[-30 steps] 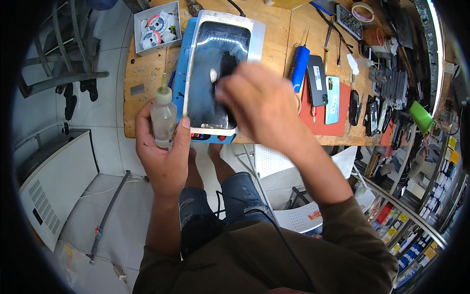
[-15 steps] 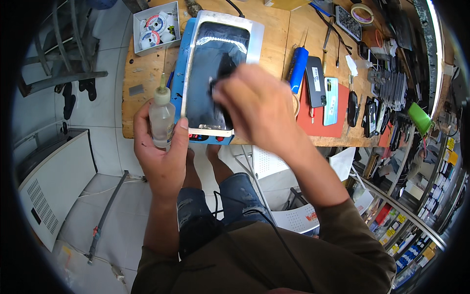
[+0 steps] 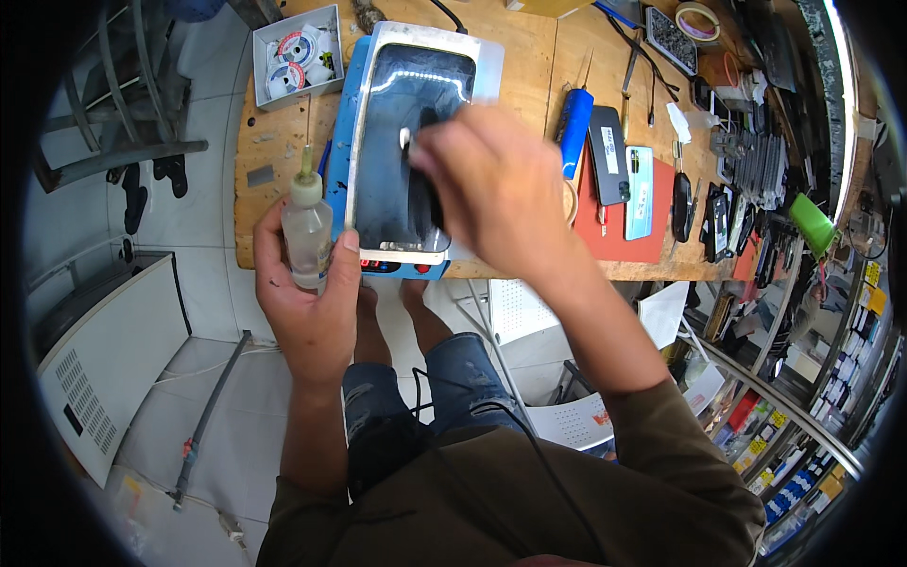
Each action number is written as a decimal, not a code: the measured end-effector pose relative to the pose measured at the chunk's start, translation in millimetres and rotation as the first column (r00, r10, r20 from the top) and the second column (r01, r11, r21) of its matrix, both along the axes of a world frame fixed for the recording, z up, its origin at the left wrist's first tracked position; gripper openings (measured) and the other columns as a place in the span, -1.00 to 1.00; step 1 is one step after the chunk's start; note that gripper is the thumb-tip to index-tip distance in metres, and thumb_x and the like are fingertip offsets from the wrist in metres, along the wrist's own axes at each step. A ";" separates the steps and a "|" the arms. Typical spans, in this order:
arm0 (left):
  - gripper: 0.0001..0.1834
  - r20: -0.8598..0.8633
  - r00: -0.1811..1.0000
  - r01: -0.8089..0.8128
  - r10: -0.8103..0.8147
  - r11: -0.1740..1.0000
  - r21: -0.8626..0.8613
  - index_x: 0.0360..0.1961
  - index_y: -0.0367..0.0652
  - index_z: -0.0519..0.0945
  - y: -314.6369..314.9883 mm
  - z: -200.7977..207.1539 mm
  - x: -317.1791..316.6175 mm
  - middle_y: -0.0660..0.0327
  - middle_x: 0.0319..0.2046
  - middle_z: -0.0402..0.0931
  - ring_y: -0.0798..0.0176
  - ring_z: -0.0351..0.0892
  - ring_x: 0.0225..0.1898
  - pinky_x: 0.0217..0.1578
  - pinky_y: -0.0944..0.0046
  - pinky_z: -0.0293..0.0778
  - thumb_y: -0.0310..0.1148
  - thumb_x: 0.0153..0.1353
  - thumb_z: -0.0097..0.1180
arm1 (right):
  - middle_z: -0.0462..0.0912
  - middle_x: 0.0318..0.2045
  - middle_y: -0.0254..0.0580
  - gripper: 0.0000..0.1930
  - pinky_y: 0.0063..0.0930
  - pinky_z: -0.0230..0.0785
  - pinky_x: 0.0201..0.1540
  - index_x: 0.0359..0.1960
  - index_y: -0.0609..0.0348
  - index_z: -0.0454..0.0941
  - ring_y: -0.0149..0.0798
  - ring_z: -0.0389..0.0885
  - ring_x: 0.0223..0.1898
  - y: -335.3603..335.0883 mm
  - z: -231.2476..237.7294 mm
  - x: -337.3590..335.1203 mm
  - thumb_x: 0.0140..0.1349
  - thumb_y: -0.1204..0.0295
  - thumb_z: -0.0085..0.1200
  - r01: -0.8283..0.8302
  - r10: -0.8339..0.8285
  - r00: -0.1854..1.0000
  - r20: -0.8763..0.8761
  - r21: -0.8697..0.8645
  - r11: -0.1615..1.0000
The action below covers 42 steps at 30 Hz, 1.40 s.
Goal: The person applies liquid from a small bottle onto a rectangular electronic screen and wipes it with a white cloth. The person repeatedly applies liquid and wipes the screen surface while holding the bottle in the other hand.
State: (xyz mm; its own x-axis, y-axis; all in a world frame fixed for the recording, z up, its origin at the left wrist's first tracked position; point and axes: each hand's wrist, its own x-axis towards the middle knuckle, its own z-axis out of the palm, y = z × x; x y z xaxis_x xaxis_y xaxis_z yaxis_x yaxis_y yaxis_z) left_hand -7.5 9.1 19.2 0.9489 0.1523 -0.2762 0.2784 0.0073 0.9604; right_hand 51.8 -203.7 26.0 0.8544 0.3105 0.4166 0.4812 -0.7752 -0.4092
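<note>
A dark phone screen (image 3: 389, 180) lies face up on a pale-framed plate on top of a blue heating machine (image 3: 408, 269) with a small lit display and a red button. My left hand (image 3: 310, 307) is closed around a clear plastic dropper bottle (image 3: 307, 231) with a thin needle tip, held upright. Its thumb reaches the plate's lower left corner. Over the right side of the screen is my right hand (image 3: 505, 194), smeared by motion, its fingers pinched together. A small white bit (image 3: 404, 138) shows by the fingertips; what they hold is unclear.
On the wooden bench (image 3: 529, 66), a white box (image 3: 326, 87) of wire spools stands at far left. To the right lie a blue cylindrical tool (image 3: 573, 132), a black phone (image 3: 609, 156) and a light-blue phone (image 3: 639, 194) on a red mat (image 3: 614, 248). Tools and parts crowd the far right.
My right hand has shifted slightly over the screen, still blurred, and the white bit shows more plainly. My left hand and the bottle have hardly moved.
</note>
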 end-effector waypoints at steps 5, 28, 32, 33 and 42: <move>-0.45 0.045 0.999 0.017 -0.021 0.996 0.089 0.43 -0.28 0.49 3.1 -8.2 -1.9 0.21 0.05 0.61 0.45 0.61 -0.03 0.04 0.35 0.59 -0.52 0.50 0.39 | 0.50 -0.33 -0.12 -0.86 -0.09 0.49 -0.26 -0.25 0.11 0.65 0.01 0.63 -0.28 7.7 10.7 -37.1 0.18 0.43 0.31 -0.059 0.060 0.994 -0.087 0.011 0.998; -0.46 0.049 0.999 0.018 -0.021 0.998 0.059 0.43 -0.29 0.50 0.2 -2.3 1.9 0.21 0.03 0.62 0.44 0.61 -0.02 0.05 0.34 0.59 -0.54 0.50 0.38 | 0.53 -0.40 -0.11 -0.79 -0.07 0.48 -0.35 -0.32 0.15 0.60 0.03 0.64 -0.38 0.5 0.2 -2.3 0.26 0.45 0.46 0.065 -0.065 0.998 0.008 0.032 0.997; -0.46 0.059 0.998 0.017 -0.022 0.997 0.074 0.43 -0.29 0.50 1.1 -3.7 1.6 0.21 0.04 0.62 0.44 0.61 -0.03 0.04 0.34 0.59 -0.53 0.50 0.38 | 0.52 -0.40 -0.11 -0.77 -0.05 0.51 -0.31 -0.37 0.13 0.57 0.04 0.66 -0.35 6.2 0.7 -9.4 0.28 0.41 0.43 0.074 -0.074 0.997 0.000 0.037 0.997; -0.46 0.050 0.999 0.017 -0.021 0.996 0.082 0.43 -0.29 0.50 1.8 -4.0 1.1 0.21 0.05 0.62 0.44 0.60 -0.04 0.03 0.35 0.59 -0.53 0.50 0.38 | 0.52 -0.40 -0.11 -0.78 -0.05 0.51 -0.30 -0.36 0.14 0.57 0.04 0.66 -0.35 12.2 5.5 -29.6 0.29 0.40 0.43 0.045 -0.042 0.997 -0.057 0.054 0.998; -0.46 0.057 0.998 0.010 -0.013 0.998 0.059 0.43 -0.29 0.49 0.4 -2.4 2.0 0.21 0.03 0.62 0.44 0.61 -0.06 0.00 0.35 0.59 -0.53 0.50 0.37 | 0.52 -0.35 -0.11 -0.80 -0.05 0.51 -0.30 -0.27 0.13 0.59 0.04 0.66 -0.31 5.2 2.3 -4.7 0.29 0.39 0.41 0.082 -0.082 0.997 -0.006 -0.011 0.997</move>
State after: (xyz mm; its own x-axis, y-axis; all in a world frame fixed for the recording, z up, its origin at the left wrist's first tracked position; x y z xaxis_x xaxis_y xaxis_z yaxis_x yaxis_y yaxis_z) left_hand -5.4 9.5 16.8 0.9647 0.1555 -0.2127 0.2230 -0.0524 0.9734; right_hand 47.1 -198.5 28.3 0.8799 0.2435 0.4080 0.4131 -0.8162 -0.4039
